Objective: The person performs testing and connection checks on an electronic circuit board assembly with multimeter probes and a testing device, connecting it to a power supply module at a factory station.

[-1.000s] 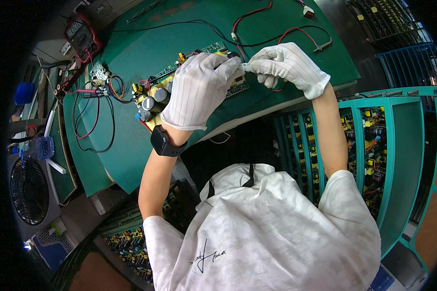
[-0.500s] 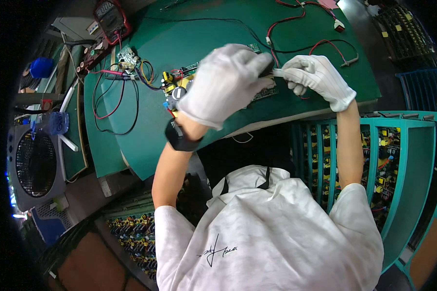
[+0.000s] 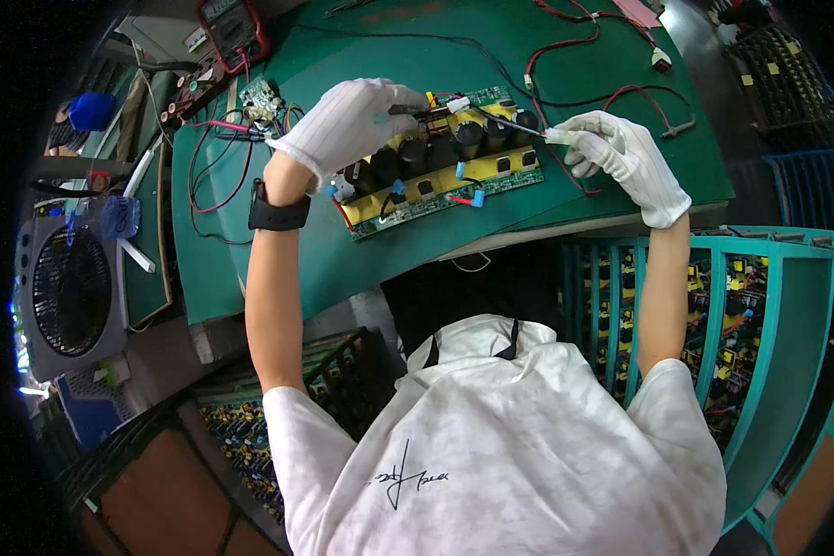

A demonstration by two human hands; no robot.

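Observation:
A long green circuit board (image 3: 408, 215) lies on the bench, with yellow parts, black round capacitors (image 3: 470, 136) and blue-tipped leads (image 3: 477, 198). My left hand (image 3: 352, 120), in a white glove, hovers over its far left part. Its fingers are stretched forward with the thumb apart, and nothing shows between them. To the right of the board, my gloved right hand (image 3: 621, 162) pinches a slim whitish piece (image 3: 558, 136). From that piece a thin grey shaft or lead runs left towards a white connector (image 3: 458, 104) on the board. Its exact kind is unclear.
A red multimeter (image 3: 230, 32) stands at the far left, near a small circuit board (image 3: 261, 100) with coloured wires. Red and black cables (image 3: 565, 42) cross the green bench mat (image 3: 371, 65). Teal racks (image 3: 797, 324) of boards stand at right; a fan (image 3: 69, 287) is at left.
My left hand has drawn back to the left and uncovered most of the board. The right hand has shifted slightly right, still pinching the whitish piece.

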